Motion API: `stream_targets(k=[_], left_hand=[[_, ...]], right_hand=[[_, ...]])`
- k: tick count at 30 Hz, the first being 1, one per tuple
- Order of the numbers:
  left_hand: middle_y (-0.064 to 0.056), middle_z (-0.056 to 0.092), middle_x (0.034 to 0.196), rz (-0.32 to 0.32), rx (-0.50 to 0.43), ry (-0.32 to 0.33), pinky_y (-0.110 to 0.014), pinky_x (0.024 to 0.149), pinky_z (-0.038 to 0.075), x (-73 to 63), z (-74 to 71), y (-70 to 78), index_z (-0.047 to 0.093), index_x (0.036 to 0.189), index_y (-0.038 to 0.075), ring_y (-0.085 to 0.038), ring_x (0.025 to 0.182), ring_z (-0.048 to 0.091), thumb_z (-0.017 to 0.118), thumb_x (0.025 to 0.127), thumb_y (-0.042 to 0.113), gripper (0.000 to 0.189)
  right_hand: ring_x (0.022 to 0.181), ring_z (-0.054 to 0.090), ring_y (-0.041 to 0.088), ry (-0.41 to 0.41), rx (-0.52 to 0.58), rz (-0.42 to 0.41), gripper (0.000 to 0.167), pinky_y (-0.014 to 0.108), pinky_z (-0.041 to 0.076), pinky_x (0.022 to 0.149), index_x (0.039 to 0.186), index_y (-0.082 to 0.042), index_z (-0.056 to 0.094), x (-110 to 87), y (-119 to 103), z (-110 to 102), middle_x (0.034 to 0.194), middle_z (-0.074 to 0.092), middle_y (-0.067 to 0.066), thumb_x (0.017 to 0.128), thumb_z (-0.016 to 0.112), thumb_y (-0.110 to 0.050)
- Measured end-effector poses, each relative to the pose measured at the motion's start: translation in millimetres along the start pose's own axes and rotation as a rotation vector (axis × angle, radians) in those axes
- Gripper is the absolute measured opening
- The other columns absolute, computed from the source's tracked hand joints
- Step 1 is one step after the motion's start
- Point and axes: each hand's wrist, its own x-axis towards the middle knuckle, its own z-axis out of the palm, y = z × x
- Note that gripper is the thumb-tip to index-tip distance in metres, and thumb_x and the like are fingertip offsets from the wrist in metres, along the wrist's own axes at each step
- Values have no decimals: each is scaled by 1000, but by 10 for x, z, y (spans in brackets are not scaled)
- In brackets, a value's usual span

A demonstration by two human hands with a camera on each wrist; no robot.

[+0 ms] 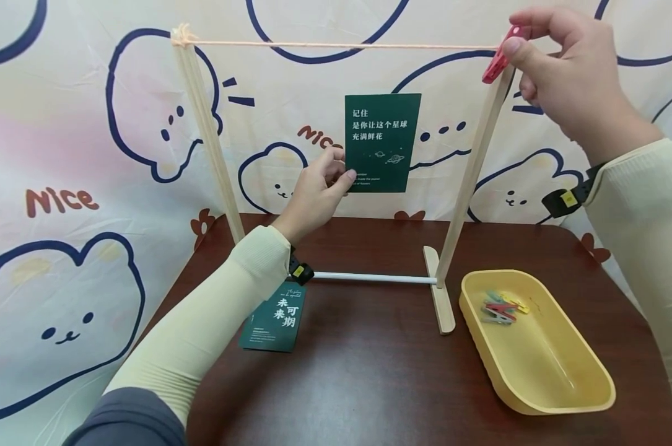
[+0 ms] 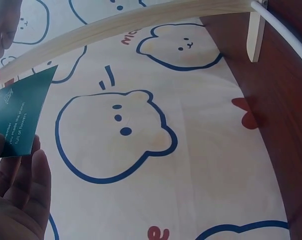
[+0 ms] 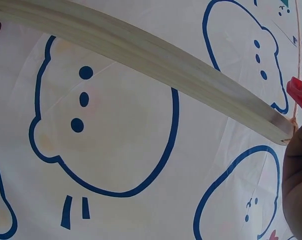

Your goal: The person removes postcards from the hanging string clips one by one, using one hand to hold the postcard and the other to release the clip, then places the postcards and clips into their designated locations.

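Note:
My left hand pinches a dark green card with white lettering by its lower left edge, upright in the air below the string. The same card shows at the left of the left wrist view, thumb on its front and fingers behind. Up at the right end of the string, my right hand holds a red clothespin between thumb and fingers, overlapping the top of the right wooden post. Only the clothespin's tip appears in the right wrist view.
A second green card lies on the brown table, partly under my left forearm. At right stands a yellow basin with several clothespins. The left post and a white crossbar complete the frame before a patterned cloth.

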Motion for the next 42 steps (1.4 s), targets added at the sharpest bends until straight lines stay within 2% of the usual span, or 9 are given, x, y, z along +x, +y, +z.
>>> stream_targets(k=[5, 9, 17, 23, 27, 28, 34, 35, 42], left_hand=[[-1, 64, 88, 14, -6, -3, -32, 66, 43, -9, -6, 24, 49, 123, 12, -19, 76, 53, 53, 102, 20, 22], [-1, 64, 86, 11, 6, -2, -33, 65, 42, -20, -26, 24, 49, 120, 13, -19, 74, 52, 52, 102, 20, 20], [-4, 64, 89, -42, 2, -6, -33, 67, 43, -89, -73, -37, 49, 122, 11, -22, 77, 53, 53, 102, 23, 24], [0, 68, 97, -16, 21, 3, -34, 66, 42, -156, -145, -76, 50, 121, 12, -27, 80, 55, 52, 102, 22, 22], [4, 68, 97, -18, 33, 6, -33, 64, 43, -199, -184, -92, 51, 121, 13, -20, 78, 55, 52, 102, 23, 21], [1, 68, 97, -28, 33, 6, -33, 65, 43, -217, -190, -43, 51, 121, 11, -20, 77, 54, 52, 102, 21, 21], [-3, 66, 91, -48, 60, 15, -34, 67, 43, -293, -212, -59, 51, 121, 9, -21, 76, 53, 53, 102, 20, 23], [-1, 65, 91, -45, 68, 16, -34, 67, 44, -301, -217, -114, 51, 122, 10, -20, 76, 53, 53, 102, 23, 24], [-3, 68, 105, -105, 46, 24, -36, 72, 44, -418, -277, -171, 50, 128, 11, -22, 85, 54, 53, 102, 23, 29]], right_hand=[[59, 49, 14, 3, 0, 7, 56, 11, 46, 63, 140, -23, 51, -23, -3, -14, 120, 51, 2, 87, 67, -34], [59, 48, 14, 13, -24, -1, 51, 11, 45, 61, 135, -21, 55, -51, 1, -28, 120, 51, 1, 87, 66, -34], [58, 48, 15, 20, -56, -3, 46, 12, 44, 57, 131, -21, 59, -59, 88, -92, 123, 51, 0, 88, 65, -36], [57, 48, 15, 18, -61, 2, 44, 14, 43, 52, 131, -22, 59, -73, 169, -137, 123, 51, 2, 89, 65, -35], [56, 48, 15, 30, -68, -1, 43, 15, 41, 48, 131, -21, 60, -91, 216, -165, 123, 52, 2, 90, 64, -35], [56, 48, 15, 32, -71, -1, 44, 15, 41, 48, 131, -21, 60, -98, 227, -169, 123, 52, 2, 90, 64, -35], [55, 49, 15, 34, -91, 6, 44, 12, 45, 57, 132, -22, 60, -150, 300, -171, 124, 52, 3, 90, 64, -36], [56, 49, 15, 35, -95, 9, 44, 12, 45, 57, 132, -22, 60, -158, 312, -171, 125, 52, 3, 90, 63, -36], [59, 50, 15, 32, -95, 53, 45, 12, 44, 58, 133, -24, 58, -215, 384, -180, 125, 51, 2, 90, 63, -36]])
